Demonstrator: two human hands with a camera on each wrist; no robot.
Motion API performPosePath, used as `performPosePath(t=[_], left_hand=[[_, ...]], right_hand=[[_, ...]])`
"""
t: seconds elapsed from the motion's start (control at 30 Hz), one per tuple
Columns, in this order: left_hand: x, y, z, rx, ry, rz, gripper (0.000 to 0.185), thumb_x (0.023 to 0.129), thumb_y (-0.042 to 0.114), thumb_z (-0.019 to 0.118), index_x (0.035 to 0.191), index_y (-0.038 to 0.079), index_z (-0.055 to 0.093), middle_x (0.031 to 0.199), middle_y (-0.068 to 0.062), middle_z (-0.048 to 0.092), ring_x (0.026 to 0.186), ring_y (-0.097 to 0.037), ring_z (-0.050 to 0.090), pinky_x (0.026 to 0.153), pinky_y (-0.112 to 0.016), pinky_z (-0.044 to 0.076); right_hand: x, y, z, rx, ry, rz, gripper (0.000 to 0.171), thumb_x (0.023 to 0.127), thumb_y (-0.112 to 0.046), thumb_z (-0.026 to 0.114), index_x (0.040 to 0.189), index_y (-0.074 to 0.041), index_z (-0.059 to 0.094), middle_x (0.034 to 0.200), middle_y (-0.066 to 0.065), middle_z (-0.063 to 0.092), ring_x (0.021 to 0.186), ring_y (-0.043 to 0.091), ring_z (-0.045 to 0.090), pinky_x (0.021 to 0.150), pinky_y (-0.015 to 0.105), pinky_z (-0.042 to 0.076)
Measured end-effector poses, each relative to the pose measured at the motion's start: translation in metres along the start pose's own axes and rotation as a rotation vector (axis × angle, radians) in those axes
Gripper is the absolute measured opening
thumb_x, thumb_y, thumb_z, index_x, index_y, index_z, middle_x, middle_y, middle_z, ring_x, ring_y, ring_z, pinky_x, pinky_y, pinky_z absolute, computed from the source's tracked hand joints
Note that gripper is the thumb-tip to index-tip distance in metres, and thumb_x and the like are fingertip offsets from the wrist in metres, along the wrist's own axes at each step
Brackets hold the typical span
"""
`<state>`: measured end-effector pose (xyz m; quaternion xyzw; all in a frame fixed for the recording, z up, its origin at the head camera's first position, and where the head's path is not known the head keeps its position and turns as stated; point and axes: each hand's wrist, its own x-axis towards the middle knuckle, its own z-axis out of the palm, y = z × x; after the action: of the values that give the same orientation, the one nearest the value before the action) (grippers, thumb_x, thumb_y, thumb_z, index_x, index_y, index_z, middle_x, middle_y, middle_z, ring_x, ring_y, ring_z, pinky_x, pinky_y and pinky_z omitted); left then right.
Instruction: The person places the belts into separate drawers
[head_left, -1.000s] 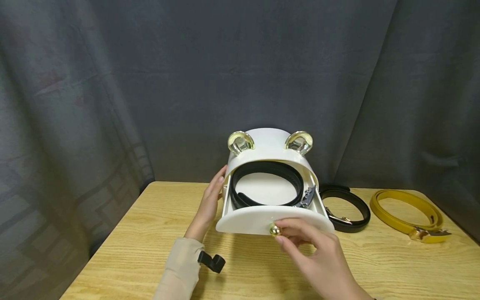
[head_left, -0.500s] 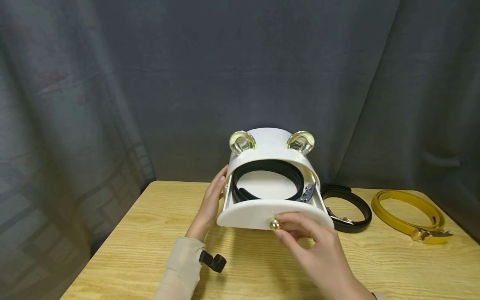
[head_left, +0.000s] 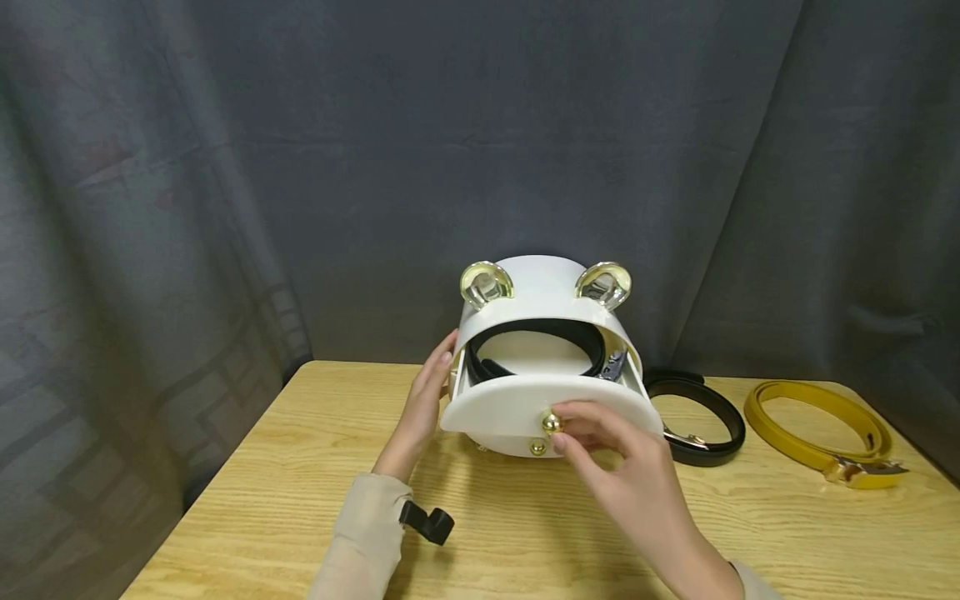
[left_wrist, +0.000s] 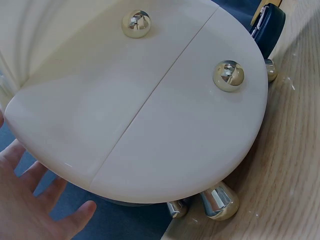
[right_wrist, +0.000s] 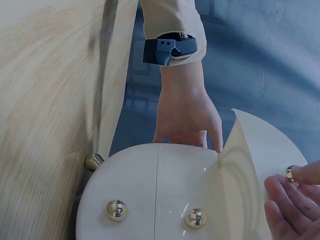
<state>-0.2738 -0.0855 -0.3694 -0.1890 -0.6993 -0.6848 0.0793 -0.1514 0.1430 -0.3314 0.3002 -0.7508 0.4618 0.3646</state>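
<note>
While two hands work at it, one round white glossy storage box [head_left: 540, 333] with two gold-rimmed ear-shaped ornaments [head_left: 486, 283] on top stands on a light wooden table [head_left: 262, 483] before a dark grey curtain [head_left: 300, 167]. Three belts are in view. One coiled black leather belt [head_left: 540, 333] lies inside the box's upper drawer [head_left: 517, 404], which stands partly pulled out, the belt's silver buckle at the drawer's right side. A second coiled black belt [head_left: 701, 417] lies on the table just to the right of the box, and one coiled mustard-yellow belt with a gold buckle [head_left: 821, 429] lies further right, apart from it. The right hand [head_left: 622, 475] pinches the small round gold knob [head_left: 551, 422] on the upper drawer's front between thumb and fingertips. A second gold knob [head_left: 537, 447] shows just below, on a shut lower drawer. The left hand [head_left: 420, 408], fingers straight and relaxed, rests flat against the box's left side. From the wrist views the box stands on small gold feet [left_wrist: 219, 200], of which two show clearly. A black wrist-mounted device [head_left: 426, 523] sits on the left beige sleeve [head_left: 360, 542].
</note>
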Motion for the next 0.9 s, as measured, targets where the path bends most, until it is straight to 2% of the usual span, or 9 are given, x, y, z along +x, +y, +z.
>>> performPosePath(t=[0.27,0.63,0.9], left_hand=[[0.0,0.001,-0.001,0.019,-0.006,-0.014,0.053,0.107,0.037,0.031,0.156,0.017,0.034,0.159,-0.007,0.032,0.144,-0.03,0.029,0.11,-0.061,0.026],[0.0,0.0,-0.002,0.027,0.005,-0.047,0.052,0.107,0.04,0.033,0.155,0.02,0.035,0.159,-0.004,0.032,0.145,-0.028,0.027,0.111,-0.061,0.024],[0.0,-0.001,-0.003,0.038,-0.008,-0.036,0.051,0.109,0.039,0.032,0.156,0.021,0.034,0.159,-0.002,0.032,0.145,-0.027,0.027,0.111,-0.061,0.026]], right_hand=[[0.005,0.003,0.001,-0.011,0.005,0.056,0.043,0.075,0.014,0.078,0.11,-0.01,0.072,0.086,-0.001,0.074,0.071,0.011,0.071,0.063,0.018,0.053],[0.019,0.017,0.008,-0.015,0.027,0.101,0.033,0.08,0.009,0.076,0.108,-0.007,0.072,0.082,0.001,0.074,0.07,0.011,0.07,0.066,0.016,0.052],[0.028,0.024,0.012,-0.008,0.028,0.182,0.024,0.087,-0.002,0.074,0.11,-0.009,0.072,0.084,0.001,0.074,0.073,0.014,0.07,0.067,0.016,0.051]])
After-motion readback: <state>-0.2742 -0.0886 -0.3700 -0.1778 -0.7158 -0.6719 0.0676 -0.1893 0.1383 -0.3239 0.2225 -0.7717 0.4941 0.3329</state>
